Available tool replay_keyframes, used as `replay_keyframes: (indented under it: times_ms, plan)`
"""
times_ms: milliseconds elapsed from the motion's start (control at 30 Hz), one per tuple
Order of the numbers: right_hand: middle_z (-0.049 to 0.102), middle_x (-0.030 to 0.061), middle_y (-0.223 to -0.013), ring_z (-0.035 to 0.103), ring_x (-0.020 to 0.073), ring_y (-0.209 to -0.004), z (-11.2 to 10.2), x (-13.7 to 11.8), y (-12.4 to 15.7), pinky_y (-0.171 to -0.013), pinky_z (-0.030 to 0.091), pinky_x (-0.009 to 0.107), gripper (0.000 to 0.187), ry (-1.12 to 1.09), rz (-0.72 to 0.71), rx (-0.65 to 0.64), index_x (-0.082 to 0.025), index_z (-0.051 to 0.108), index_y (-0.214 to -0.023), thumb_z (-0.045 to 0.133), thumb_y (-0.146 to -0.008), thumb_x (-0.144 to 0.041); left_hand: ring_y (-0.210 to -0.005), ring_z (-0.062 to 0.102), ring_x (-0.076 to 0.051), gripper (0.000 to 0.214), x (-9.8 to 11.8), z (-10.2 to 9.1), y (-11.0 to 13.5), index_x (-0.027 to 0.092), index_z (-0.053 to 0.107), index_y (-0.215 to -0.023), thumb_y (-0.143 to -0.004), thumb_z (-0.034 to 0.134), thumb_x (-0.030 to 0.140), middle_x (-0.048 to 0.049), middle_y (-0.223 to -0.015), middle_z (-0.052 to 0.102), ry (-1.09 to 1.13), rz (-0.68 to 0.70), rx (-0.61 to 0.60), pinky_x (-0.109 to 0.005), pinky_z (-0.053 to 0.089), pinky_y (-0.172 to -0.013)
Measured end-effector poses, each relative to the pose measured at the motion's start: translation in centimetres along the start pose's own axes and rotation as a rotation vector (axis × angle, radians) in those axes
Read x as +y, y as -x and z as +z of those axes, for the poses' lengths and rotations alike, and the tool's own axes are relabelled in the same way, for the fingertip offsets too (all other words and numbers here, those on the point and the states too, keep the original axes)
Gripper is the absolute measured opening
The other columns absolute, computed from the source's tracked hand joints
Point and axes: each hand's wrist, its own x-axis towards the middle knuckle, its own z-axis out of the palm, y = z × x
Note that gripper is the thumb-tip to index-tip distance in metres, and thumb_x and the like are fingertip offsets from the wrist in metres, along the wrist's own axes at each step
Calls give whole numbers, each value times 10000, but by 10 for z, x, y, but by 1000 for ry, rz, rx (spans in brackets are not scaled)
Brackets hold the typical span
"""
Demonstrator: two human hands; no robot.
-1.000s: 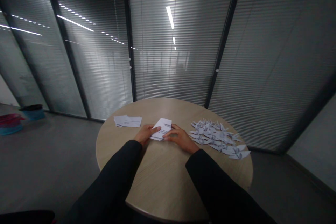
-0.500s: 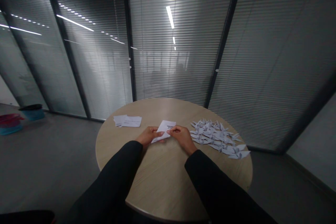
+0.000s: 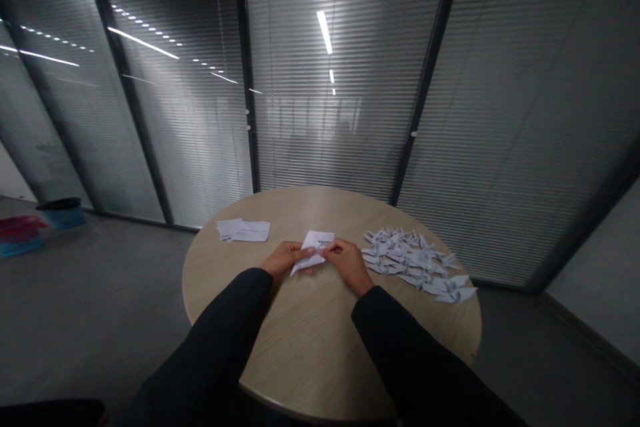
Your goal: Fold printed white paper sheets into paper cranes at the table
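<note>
A folded sheet of white paper (image 3: 311,240) with some dark print is held between both hands above the middle of the round table (image 3: 300,333). My left hand (image 3: 285,259) grips its left side, thumb on top and fingers beneath. My right hand (image 3: 346,261) pinches the paper's right edge between thumb and fingertips. Just right of my right hand lie many folded paper cranes (image 3: 413,261), crowded in rows. To the left, beyond my left hand, rests a loose stack of white paper sheets (image 3: 250,231).
Glass partitions with blinds (image 3: 325,147) stand close behind the table. On the floor at far left are a red-and-blue bucket (image 3: 21,237) and a blue bucket with a black liner (image 3: 64,213). A dark object (image 3: 50,412) shows at the lower left corner.
The folded paper has tilted slightly between my hands, and its lower left corner has shifted a little to the right. Both hands keep their hold and have barely moved.
</note>
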Motion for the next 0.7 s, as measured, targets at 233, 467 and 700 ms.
replay_keyframes:
  times_ms: [233,467,700]
  plan:
    - [550,-18,-552,463,108,-533,2,-4,4,-501,339,208,214,64,-41,-9,-165,594,-604,645,-653,-367,-669,651,-199,501,-6,-5,-2,49,689,-838,-486,821,380,-148,-768,695,-64,-15,-26,-294,505,-619]
    - [647,1,-771,578,129,-622,4,-2,4,-577,442,233,504,-164,-30,-68,-216,501,-1110,665,-639,-281,-627,651,-199,459,2,0,5,45,688,-831,-528,803,370,-150,-723,697,-74,-23,-12,-282,496,-579]
    - [650,17,-778,601,150,-662,5,-1,4,-588,463,247,687,-240,44,-150,-186,408,-1245,676,-615,-240,-507,621,-159,437,3,3,9,45,684,-806,-572,767,405,-137,-669,695,-212,-78,-42,-217,416,-449]
